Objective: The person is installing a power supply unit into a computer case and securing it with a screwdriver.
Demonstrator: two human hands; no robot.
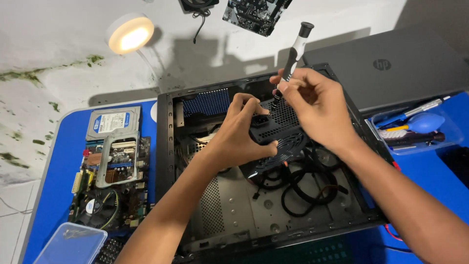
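Screwdriver: one, pinched in right hand fingers; left hand fingers clasp one power supply, seemingly.

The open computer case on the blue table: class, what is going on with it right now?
A person leans over the open computer case. The left hand steadies a black power supply inside it, while the right hand holds a black-and-white screwdriver with its tip at the unit. Loose black cables lie in the case; a motherboard rests to the left.
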